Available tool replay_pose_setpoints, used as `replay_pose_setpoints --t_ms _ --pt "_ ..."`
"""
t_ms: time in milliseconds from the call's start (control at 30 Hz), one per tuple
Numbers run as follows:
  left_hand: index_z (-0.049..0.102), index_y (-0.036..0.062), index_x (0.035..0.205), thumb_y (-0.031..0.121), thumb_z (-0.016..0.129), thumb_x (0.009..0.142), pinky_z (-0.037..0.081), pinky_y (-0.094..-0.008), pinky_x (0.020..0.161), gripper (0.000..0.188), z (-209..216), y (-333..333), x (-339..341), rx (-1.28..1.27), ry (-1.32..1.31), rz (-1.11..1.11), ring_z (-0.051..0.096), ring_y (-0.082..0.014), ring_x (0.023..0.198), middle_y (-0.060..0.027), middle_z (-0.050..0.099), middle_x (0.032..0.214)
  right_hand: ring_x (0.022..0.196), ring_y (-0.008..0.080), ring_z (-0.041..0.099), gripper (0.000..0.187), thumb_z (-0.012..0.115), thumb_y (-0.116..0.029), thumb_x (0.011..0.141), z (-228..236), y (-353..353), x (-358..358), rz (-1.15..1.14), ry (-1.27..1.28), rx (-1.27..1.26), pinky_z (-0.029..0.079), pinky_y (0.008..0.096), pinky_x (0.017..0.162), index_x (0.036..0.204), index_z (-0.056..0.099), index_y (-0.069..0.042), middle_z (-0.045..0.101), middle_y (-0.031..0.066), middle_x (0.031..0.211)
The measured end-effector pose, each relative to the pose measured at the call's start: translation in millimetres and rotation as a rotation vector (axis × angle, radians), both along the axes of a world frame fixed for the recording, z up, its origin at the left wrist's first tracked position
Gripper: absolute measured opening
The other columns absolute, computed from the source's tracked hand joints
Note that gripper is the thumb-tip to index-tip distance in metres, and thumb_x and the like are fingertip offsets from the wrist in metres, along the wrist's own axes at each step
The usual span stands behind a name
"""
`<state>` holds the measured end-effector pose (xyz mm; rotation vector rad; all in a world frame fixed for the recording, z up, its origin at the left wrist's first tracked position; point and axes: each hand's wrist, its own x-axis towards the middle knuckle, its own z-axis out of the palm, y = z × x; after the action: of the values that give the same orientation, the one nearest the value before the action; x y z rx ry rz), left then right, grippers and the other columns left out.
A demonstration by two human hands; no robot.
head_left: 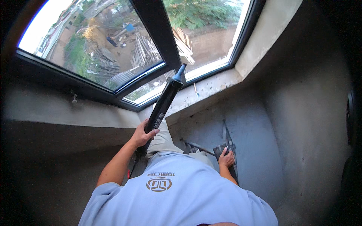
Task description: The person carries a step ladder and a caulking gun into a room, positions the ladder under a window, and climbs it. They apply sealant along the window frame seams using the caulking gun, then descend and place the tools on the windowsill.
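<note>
A long black sealant gun point(163, 100) slants up from my lap toward the window, its blue-grey nozzle point(180, 72) at the upper end. My left hand point(142, 135) is closed around the lower part of its barrel, thumb across the front. The gun's rear end drops out of sight beside my shirt. Down to the right, my right hand point(226, 158) is on the edge of a dark, worn stand with thin legs point(220, 150); its fingers look bent over that edge. My light-trousered leg point(163, 135) stretches toward the sill behind the gun.
Ahead is a dark-framed window point(169, 41) with a yard and stacked timber beyond and below. Its concrete sill point(215, 84) carries specks of debris and a small thin stick point(195, 89). Bare grey walls point(309, 124) close in on the right. A small fitting point(74, 98) juts out at left.
</note>
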<state>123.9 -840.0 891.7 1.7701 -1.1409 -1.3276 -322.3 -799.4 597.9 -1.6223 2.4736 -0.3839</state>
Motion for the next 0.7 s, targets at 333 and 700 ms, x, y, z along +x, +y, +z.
replay_pose_setpoints --t_ms 333,700 --pt "0.053 0.0039 0.126 0.031 0.078 0.089 0.053 -0.0307 0.076 0.053 15.4 -5.2 11.8 -0.218 0.149 0.052 0.062 -0.014 0.082 -0.0035 0.059 0.095 0.126 0.045 0.051 0.074 0.044 -0.062 0.099 -52.8 -40.5 -7.9 0.13 -0.355 0.191 0.037 0.0513 0.109 0.134 0.056 0.003 0.058 0.0283 0.13" --pt "0.051 0.0057 0.124 0.042 0.072 0.096 0.048 -0.0264 0.065 0.05 152.1 -113.9 21.7 -1.033 0.142 0.111 0.054 -0.0086 0.076 -0.0006 0.054 0.092 0.142 0.0441 0.036 0.1 0.083 -0.037 0.078 157.5 -231.0 133.4 1.083 -0.203 -0.632 0.03 0.0523 0.118 0.154 0.03 0.0 0.036 0.0263 0.153"
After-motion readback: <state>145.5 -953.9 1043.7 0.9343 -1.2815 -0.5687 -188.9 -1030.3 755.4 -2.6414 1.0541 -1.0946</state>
